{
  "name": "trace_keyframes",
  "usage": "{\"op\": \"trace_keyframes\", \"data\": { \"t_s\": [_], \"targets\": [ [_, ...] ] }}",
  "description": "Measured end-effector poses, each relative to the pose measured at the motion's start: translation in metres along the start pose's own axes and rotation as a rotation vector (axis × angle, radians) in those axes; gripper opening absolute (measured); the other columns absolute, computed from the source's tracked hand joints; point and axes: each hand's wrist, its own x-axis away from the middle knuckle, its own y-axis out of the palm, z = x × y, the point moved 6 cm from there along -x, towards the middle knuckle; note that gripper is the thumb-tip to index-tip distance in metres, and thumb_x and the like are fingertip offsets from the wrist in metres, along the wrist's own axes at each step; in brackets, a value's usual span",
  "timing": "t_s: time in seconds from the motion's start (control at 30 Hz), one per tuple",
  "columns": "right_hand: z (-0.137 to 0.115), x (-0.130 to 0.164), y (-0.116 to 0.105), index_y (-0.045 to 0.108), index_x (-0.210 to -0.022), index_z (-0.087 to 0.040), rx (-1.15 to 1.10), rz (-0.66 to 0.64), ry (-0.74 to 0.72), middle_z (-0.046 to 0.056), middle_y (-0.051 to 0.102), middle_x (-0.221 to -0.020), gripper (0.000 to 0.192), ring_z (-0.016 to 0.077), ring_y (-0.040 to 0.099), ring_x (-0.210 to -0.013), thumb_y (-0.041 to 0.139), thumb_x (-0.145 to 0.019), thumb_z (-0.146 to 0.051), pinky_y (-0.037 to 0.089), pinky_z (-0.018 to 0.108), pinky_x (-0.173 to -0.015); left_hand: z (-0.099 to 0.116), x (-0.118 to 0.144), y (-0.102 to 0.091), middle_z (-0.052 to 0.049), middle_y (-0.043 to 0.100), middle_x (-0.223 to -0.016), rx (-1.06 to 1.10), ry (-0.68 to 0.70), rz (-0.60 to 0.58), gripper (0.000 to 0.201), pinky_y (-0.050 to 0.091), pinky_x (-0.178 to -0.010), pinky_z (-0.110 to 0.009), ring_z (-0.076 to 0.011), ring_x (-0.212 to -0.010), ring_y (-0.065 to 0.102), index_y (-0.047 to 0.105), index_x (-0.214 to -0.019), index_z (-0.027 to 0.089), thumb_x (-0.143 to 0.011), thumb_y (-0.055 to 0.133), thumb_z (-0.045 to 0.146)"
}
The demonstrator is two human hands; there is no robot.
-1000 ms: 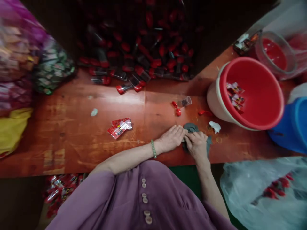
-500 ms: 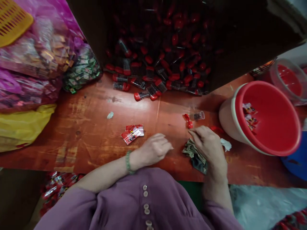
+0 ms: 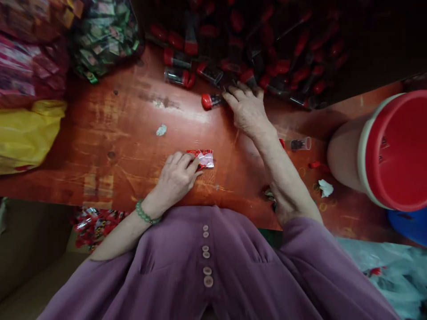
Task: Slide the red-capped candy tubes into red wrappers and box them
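Note:
On the wooden table, my left hand [image 3: 176, 180] has its fingers and thumb closed over the edge of small red printed packets [image 3: 206, 159]. A green bead bracelet [image 3: 147, 213] is on that wrist. My right hand [image 3: 248, 109] stretches forward to the heap of small clear bottles with red caps, its fingers apart over them. Beside its thumb lies one red-capped bottle [image 3: 211, 101]; what is under the fingertips is partly hidden. To the right of my right forearm, a small clear bottle [image 3: 300, 143] with dark contents lies on its side.
A dark box full of red-capped bottles [image 3: 236, 58] stands at the back. Bags of green packets [image 3: 105, 38] and a yellow bag [image 3: 30, 135] are at left. A pale bucket [image 3: 348, 149] with a red basin [image 3: 396, 151] stands at right, near crumpled white paper [image 3: 325, 188].
My right hand has left the crumpled cloth-like bundle and reached forward to the bottles. My left hand has moved onto the red packets. The view has shifted.

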Motion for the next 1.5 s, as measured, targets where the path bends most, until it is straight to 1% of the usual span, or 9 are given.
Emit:
{"op": "trace_keyframes", "data": {
  "t_s": [0.2, 0.43, 0.6, 0.73, 0.93, 1.07, 1.17, 1.3, 1.5],
  "targets": [
    [-0.037, 0.032, -0.006, 0.052, -0.135, -0.017, 0.050, -0.070, 0.085, 0.014, 0.058, -0.133, 0.036, 0.0382, 0.048, -0.131, 0.047, -0.100, -0.020, 0.030, 0.070, -0.108, -0.005, -0.003, -0.003, -0.014, 0.070, -0.106, 0.081, 0.060, -0.015, 0.025, 0.049, -0.079, -0.038, -0.0246, -0.091, 0.058, 0.068, -0.106, 0.011, -0.099, 0.051, 0.029],
    [-0.069, 0.074, -0.006, 0.042, -0.145, -0.016, 0.009, -0.172, 0.173, 0.019, 0.052, -0.135, 0.059, 0.0330, 0.050, -0.119, 0.041, -0.088, -0.001, 0.046, 0.059, -0.102, -0.007, -0.006, -0.008, -0.014, 0.071, -0.101, 0.058, 0.067, -0.004, 0.024, 0.050, -0.076, -0.039, -0.0245, -0.087, 0.058, 0.070, -0.102, 0.012, -0.098, 0.047, 0.017],
    [-0.072, 0.088, -0.010, 0.041, -0.146, -0.009, 0.007, -0.153, 0.238, 0.020, 0.053, -0.129, 0.068, 0.0307, 0.052, -0.115, 0.039, -0.079, 0.004, 0.048, 0.053, -0.103, -0.011, -0.014, -0.010, -0.012, 0.072, -0.091, 0.037, 0.123, 0.125, 0.025, 0.049, -0.068, -0.037, -0.0227, -0.079, 0.055, 0.072, -0.093, 0.014, -0.096, 0.047, 0.012],
    [-0.066, 0.090, -0.011, 0.049, -0.139, -0.011, 0.044, -0.209, 0.283, 0.018, 0.058, -0.115, 0.064, 0.0314, 0.055, -0.107, 0.040, -0.077, 0.004, 0.051, 0.053, -0.096, -0.015, -0.018, 0.000, -0.010, 0.071, -0.090, 0.132, 0.063, 0.092, 0.028, 0.050, -0.071, -0.035, -0.0199, -0.076, 0.056, 0.072, -0.089, 0.016, -0.098, 0.045, 0.015],
    [-0.058, 0.095, -0.024, 0.057, -0.116, -0.020, -0.278, 0.008, 0.275, 0.008, 0.063, -0.103, 0.032, 0.0213, 0.061, -0.092, 0.050, -0.086, -0.010, 0.055, 0.040, -0.086, -0.012, -0.014, 0.001, -0.011, 0.069, -0.092, 0.215, 0.020, -0.011, 0.030, 0.052, -0.078, -0.035, -0.0206, -0.083, 0.058, 0.070, -0.095, 0.013, -0.099, 0.050, 0.036],
    [-0.050, 0.106, -0.022, 0.056, -0.101, -0.023, -0.452, 0.169, 0.359, 0.003, 0.065, -0.094, 0.020, 0.0185, 0.061, -0.084, 0.064, -0.083, -0.025, 0.055, 0.035, -0.079, -0.008, -0.017, -0.004, -0.011, 0.068, -0.092, 0.111, 0.004, -0.114, 0.025, 0.052, -0.075, -0.034, -0.0214, -0.081, 0.058, 0.069, -0.091, 0.013, -0.098, 0.046, 0.019],
    [-0.047, 0.118, -0.018, 0.056, -0.110, -0.022, -0.520, 0.206, 0.404, 0.003, 0.065, -0.097, 0.029, 0.0186, 0.061, -0.084, 0.065, -0.083, -0.029, 0.054, 0.036, -0.079, -0.004, -0.021, -0.006, -0.013, 0.067, -0.088, -0.013, 0.007, -0.179, 0.024, 0.052, -0.071, -0.036, -0.0241, -0.079, 0.058, 0.068, -0.088, 0.011, -0.092, 0.045, 0.007],
    [-0.054, 0.134, -0.023, 0.058, -0.119, -0.021, -0.501, 0.120, 0.356, 0.005, 0.064, -0.097, 0.034, 0.0194, 0.062, -0.085, 0.063, -0.086, -0.026, 0.053, 0.037, -0.079, -0.001, -0.025, -0.009, -0.015, 0.066, -0.083, -0.110, 0.021, -0.228, 0.028, 0.051, -0.069, -0.040, -0.0271, -0.076, 0.059, 0.069, -0.086, 0.009, -0.085, 0.043, -0.001],
    [-0.062, 0.154, -0.036, 0.057, -0.097, -0.020, -0.430, -0.099, 0.448, 0.006, 0.066, -0.090, 0.013, 0.0199, 0.065, -0.080, 0.063, -0.087, -0.024, 0.052, 0.034, -0.074, -0.016, -0.025, -0.016, -0.008, 0.069, -0.074, 0.057, -0.036, -0.139, 0.022, 0.049, -0.064, -0.033, -0.0217, -0.070, 0.062, 0.071, -0.078, 0.015, -0.087, 0.052, 0.009]
  ]
}}
